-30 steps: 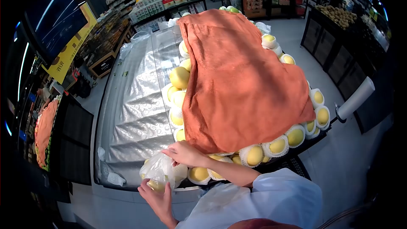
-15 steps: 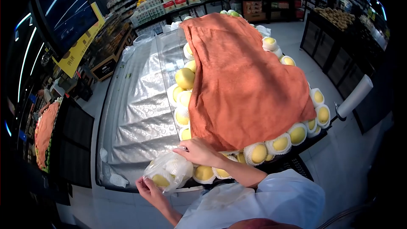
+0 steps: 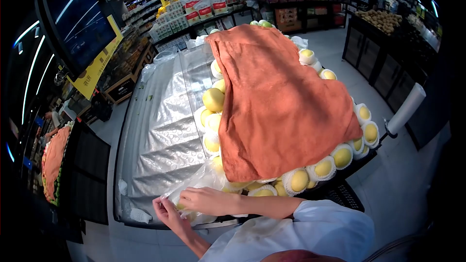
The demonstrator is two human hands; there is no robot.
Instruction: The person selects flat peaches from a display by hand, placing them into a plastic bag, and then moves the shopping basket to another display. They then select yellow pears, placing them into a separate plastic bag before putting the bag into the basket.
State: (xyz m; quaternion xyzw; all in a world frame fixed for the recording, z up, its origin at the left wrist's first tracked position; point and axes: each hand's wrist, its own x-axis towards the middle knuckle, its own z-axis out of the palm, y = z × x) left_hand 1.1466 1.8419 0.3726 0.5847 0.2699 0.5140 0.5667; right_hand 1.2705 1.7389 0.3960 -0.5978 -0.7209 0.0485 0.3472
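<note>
A clear plastic bag [image 3: 206, 177] lies at the near edge of the display, with yellow fruit partly visible inside. My left hand [image 3: 170, 212] pinches the bag's left side, fingertips together. Close beside it, my right hand [image 3: 201, 201] is closed on the bag and covers part of it. An orange cloth [image 3: 286, 111] drapes over the fruit pile. Round yellow fruits [image 3: 213, 100] in white foam nets line the cloth's edges.
Silver padded lining [image 3: 165, 131] covers the display's left half, with foam nets [image 3: 141, 215] at its near-left corner. A white plastic roll [image 3: 407, 109] stands at the right. A person's arm shows at the far left.
My right hand has moved left and down, closer to my left hand. The bag now stretches up and right behind it, and its fruit is more hidden. The view has shifted slightly.
</note>
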